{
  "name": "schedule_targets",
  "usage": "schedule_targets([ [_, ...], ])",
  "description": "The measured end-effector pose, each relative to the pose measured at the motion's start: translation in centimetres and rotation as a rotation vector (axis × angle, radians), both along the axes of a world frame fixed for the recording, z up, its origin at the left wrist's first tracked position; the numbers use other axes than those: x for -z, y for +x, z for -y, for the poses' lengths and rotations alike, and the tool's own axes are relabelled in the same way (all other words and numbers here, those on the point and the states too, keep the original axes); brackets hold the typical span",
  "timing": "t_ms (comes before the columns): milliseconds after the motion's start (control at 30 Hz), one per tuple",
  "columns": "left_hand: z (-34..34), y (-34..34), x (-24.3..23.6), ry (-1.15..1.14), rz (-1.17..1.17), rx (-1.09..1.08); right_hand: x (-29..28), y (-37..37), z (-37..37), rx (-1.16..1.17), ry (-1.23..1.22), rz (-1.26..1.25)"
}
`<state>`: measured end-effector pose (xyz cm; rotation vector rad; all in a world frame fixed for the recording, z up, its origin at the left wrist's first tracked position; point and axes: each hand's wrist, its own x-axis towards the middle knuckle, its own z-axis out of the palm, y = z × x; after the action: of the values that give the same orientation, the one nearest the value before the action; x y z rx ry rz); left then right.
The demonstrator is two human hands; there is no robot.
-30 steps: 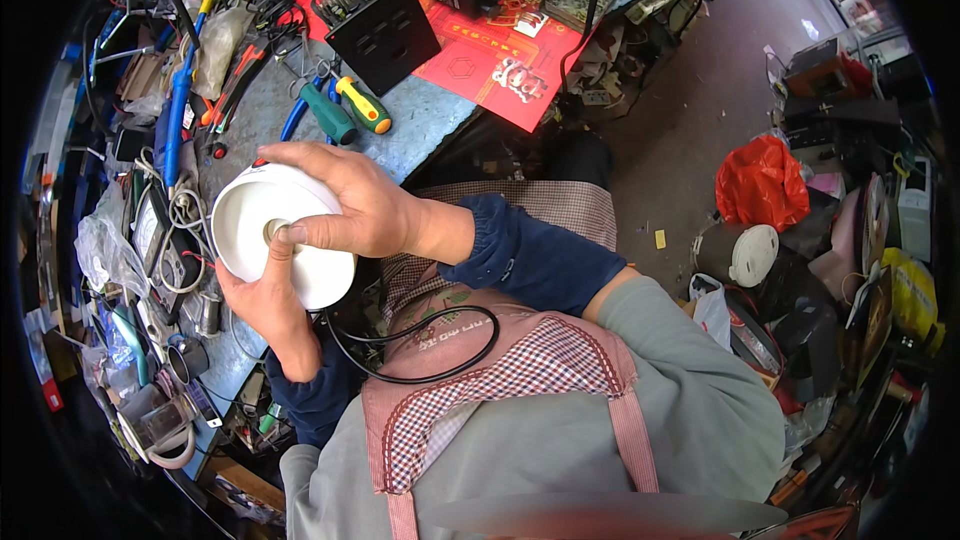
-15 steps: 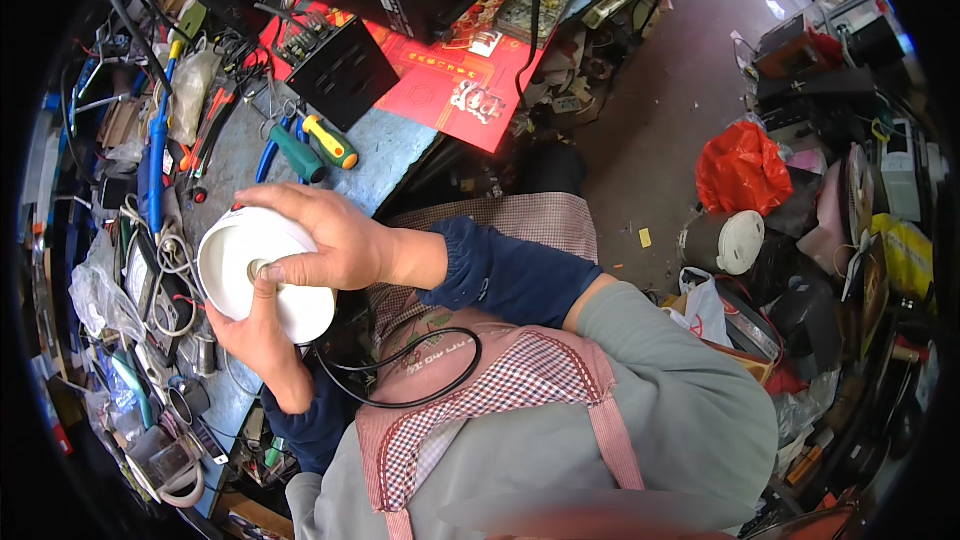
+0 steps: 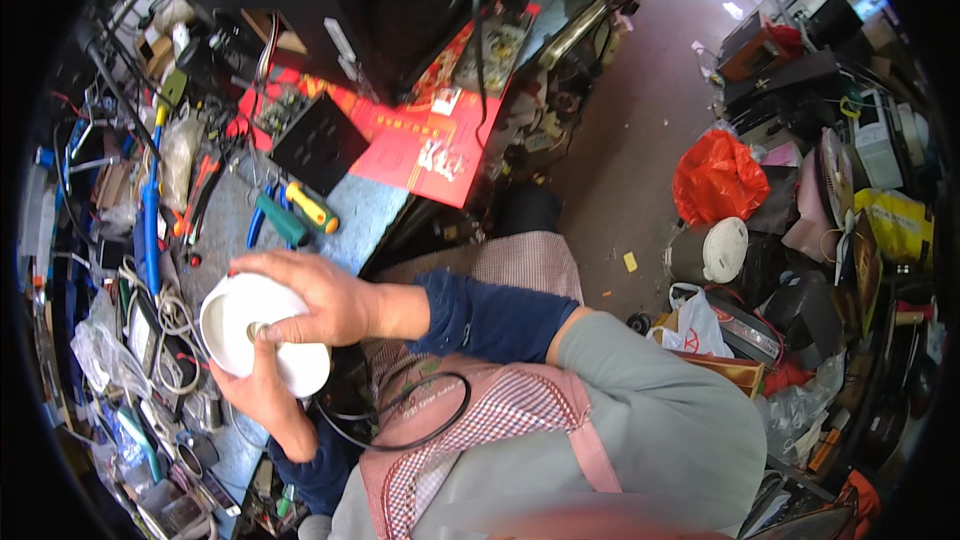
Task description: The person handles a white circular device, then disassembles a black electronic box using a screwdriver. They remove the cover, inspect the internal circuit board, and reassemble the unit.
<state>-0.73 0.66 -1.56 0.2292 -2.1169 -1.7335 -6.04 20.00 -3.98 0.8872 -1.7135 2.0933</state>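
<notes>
A white, round plastic housing (image 3: 304, 368) with a recessed centre is held between both hands, just off the bench's near edge. My right hand (image 3: 330, 302) wraps over its top and side, thumb at the centre hole. My left hand (image 3: 258, 388) grips it from below left, its thumb meeting the right one at that hole. A black cord (image 3: 466, 402) loops from beneath it across the pink apron. Beyond the hands lie a green-handled tool (image 3: 287, 227), a yellow-and-green screwdriver (image 3: 312, 208) and blue-handled pliers (image 3: 258, 218) on the blue bench (image 3: 365, 220).
Red printed sheets (image 3: 420, 140) lie under a black box (image 3: 318, 140); a larger black appliance (image 3: 300, 10) stands behind. Tangled cables and tools crowd the left. Right of the aisle (image 3: 630, 140) are a red bag (image 3: 720, 180), a lidded bin (image 3: 722, 250) and heaped electronics.
The view has shifted, so bench, hands and housing appear lower in the picture. Both hands keep the same grip on the housing, thumbs at its centre.
</notes>
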Motion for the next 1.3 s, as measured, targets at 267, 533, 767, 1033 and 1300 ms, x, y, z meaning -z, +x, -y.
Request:
schedule_targets([
  [267, -0.1, 0.3, 0.0, -0.001, 0.010, -0.032, -0.4, 0.4, -0.3, -0.065, 0.027, 0.055],
  [533, -1.4, 0.3, -0.9, -0.017, 0.016, -0.046, -0.5, 0.3, -0.4, -0.091, 0.022, 0.098],
  [767, -0.7, 0.2, -0.4, -0.021, -0.018, 0.002, -1.3, 0.5, -0.5, -0.147, -0.055, 0.123],
  [1033, -0.9, 0.2, -0.4, -0.030, -0.052, 0.015, -0.7, 0.4, -0.3, -0.113, -0.039, 0.090],
  [1300, -1.1, 0.2, -0.8, -0.023, -0.053, 0.025, -0.7, 0.5, -0.4, -0.126, -0.046, 0.090],
])
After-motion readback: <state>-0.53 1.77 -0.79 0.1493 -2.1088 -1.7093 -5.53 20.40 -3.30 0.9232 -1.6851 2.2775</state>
